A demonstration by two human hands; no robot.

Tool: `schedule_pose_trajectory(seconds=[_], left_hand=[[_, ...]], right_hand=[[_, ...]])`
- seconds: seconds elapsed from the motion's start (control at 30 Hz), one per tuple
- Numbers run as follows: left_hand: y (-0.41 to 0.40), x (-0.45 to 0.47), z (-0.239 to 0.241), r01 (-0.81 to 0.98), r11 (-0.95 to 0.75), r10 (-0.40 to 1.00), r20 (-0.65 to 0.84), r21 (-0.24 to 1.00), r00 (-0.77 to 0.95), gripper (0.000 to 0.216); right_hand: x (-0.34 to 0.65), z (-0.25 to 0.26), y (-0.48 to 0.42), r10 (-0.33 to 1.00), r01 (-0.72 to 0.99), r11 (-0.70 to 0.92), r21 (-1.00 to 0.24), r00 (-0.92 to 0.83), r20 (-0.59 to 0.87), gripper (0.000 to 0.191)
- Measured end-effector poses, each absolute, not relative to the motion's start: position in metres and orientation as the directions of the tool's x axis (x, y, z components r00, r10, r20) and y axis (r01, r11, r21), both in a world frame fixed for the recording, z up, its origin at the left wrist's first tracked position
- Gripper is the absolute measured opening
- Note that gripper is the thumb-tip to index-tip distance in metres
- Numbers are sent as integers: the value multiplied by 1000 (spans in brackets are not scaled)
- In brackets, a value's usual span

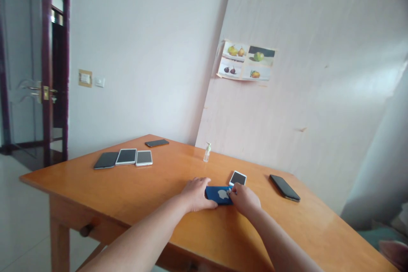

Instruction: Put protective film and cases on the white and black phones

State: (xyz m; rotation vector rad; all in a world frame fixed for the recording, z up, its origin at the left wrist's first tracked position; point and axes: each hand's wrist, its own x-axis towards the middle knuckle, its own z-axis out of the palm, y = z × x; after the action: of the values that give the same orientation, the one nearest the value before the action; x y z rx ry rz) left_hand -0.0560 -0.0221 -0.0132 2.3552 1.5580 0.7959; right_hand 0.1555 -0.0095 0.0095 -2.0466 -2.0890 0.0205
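Blue phone [219, 195] is being handled, seemingly midway with release remaining, left hand [196, 195] gripping one end, bunched right hand [245, 198] touching the other, its hold unclear.

The tabletop [178, 161] is glossy wood — the blue phone [219, 195] smooth, the fruit print [246, 61] paper.

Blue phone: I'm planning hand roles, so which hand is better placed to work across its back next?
Probably the right hand: it reaches over the back of the blue phone, beside the white logo, while the left hand holds the opposite end.
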Motion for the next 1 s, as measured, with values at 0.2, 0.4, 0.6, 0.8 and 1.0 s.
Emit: schedule_pose_trajectory(seconds=[0.2,0.4,0.6,0.8,1.0], left_hand=[[-25,-56,-13,782,-409,903,331,471,272,78],[-24,-56,-17,778,-402,908,319,483,271,78],[-24,-54,-15,786,-415,901,325,458,286,72],[-27,-54,-13,787,-429,893,336,443,298,64],[-28,-54,-17,790,-406,906,319,460,279,82]], right_hand=[[138,5,5,959,943,273,-191,-250,137,17],[142,7,21,975,978,157,-136,-131,178,22],[120,2,2,947,942,276,-189,-233,221,21],[109,2,-3,916,895,388,-219,-348,199,21],[128,2,13,965,955,212,-209,-171,197,24]])
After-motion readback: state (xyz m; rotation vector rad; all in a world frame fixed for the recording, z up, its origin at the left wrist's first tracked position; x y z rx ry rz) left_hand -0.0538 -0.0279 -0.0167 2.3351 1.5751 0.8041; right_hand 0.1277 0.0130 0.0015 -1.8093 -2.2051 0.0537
